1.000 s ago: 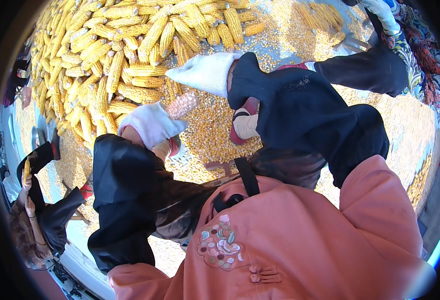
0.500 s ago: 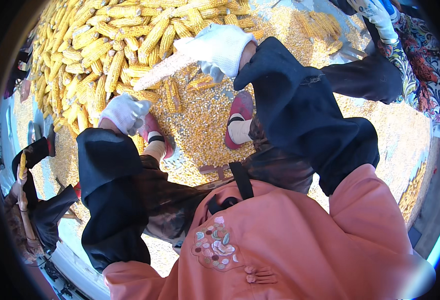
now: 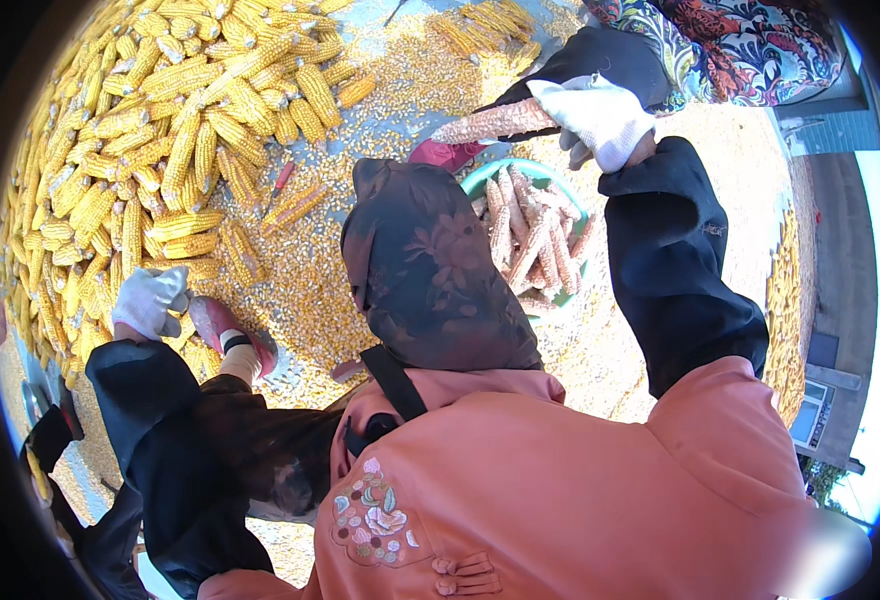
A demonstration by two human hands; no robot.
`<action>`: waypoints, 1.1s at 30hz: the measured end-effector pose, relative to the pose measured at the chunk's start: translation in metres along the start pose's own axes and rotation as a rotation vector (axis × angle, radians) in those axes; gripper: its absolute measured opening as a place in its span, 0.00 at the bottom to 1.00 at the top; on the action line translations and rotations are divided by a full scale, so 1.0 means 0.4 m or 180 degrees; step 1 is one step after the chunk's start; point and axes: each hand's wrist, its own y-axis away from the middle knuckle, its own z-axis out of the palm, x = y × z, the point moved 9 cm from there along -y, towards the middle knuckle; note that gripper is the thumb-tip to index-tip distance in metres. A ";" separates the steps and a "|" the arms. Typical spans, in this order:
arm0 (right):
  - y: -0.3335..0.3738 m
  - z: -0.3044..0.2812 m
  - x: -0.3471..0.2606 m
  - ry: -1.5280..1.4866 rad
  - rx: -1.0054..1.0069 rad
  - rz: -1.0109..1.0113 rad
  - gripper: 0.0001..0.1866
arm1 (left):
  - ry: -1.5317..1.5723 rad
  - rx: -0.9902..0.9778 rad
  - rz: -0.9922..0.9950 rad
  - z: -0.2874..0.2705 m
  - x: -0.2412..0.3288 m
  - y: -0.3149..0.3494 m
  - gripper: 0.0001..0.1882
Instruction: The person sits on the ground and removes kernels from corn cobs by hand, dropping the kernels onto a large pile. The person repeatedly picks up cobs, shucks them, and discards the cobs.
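On the far left, the big pile of yellow corn ears [image 3: 160, 130] is lying on the ground, with loose kernels [image 3: 310, 290] spread out beside it. The left hand [image 3: 148, 302], in a white glove, has moved down and out to the left since a moment ago. It is now sitting low at the edge of the pile, next to a pink shoe [image 3: 230, 335]. Its fingers are curled in together, and I cannot tell if anything is inside them.

In the middle, a dark flowered knee [image 3: 430, 270] is now filling the space where the hands were working before.

To the right of the knee, a green bowl [image 3: 520, 172] has come into view. It is holding many bare cobs [image 3: 530, 240], pale and pinkish.

The right hand [image 3: 600, 120], also in a white glove, has swung up and over to the right. Its fingers are wrapped tight around one bare cob [image 3: 485, 122]. This cob is long, pinkish and bumpy, with no kernels left on it. It is pointing left, just above the bowl.
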 end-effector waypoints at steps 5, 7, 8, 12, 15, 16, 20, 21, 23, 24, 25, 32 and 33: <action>0.100 0.069 0.293 0.0920 -0.0108 0.0990 0.25 | -0.0021 0.0379 -0.0120 -0.012 0.010 0.038 0.20; 0.128 0.086 0.387 0.1109 -0.0427 0.1185 0.26 | -0.0225 0.0410 -0.0186 0.001 0.030 0.057 0.18; 0.150 0.092 0.412 0.0543 -0.0416 0.1523 0.25 | -0.0144 0.0461 -0.0159 0.002 0.033 0.058 0.18; 0.134 0.164 0.351 -0.0855 -0.0453 0.1669 0.23 | 0.0321 0.0728 -0.0381 -0.028 -0.050 0.113 0.17; 0.086 0.183 0.279 -0.1045 -0.0517 0.1141 0.21 | 0.0681 0.0710 -0.0321 -0.031 -0.068 0.149 0.15; 0.069 0.194 0.243 -0.1254 -0.0651 0.1002 0.20 | 0.0711 0.0800 -0.0358 -0.032 -0.073 0.170 0.11; -0.002 0.200 0.082 -0.1605 -0.0677 0.0455 0.19 | 0.1336 0.0920 -0.0230 -0.051 -0.057 0.236 0.11; -0.035 0.204 0.052 -0.1522 -0.0752 -0.0233 0.19 | 0.1362 0.0930 -0.0211 -0.060 -0.064 0.227 0.11; -0.044 0.240 -0.008 -0.2314 -0.1248 -0.0012 0.19 | 0.1444 0.1072 -0.0268 -0.076 -0.075 0.293 0.11; -0.036 0.238 -0.047 -0.2158 -0.1266 -0.0268 0.19 | 0.0944 0.0874 -0.0051 -0.096 -0.078 0.311 0.11; -0.034 0.223 -0.071 -0.1962 -0.1146 -0.0473 0.19 | 0.0052 0.0836 0.0302 -0.090 -0.042 0.289 0.11; -0.051 0.194 -0.178 -0.0260 -0.0570 -0.2132 0.14 | -0.1178 0.1049 0.0993 -0.073 0.092 0.178 0.05; -0.043 0.182 -0.204 -0.0028 -0.0355 -0.2432 0.13 | 0.0438 0.1046 -0.0149 -0.037 0.076 0.175 0.11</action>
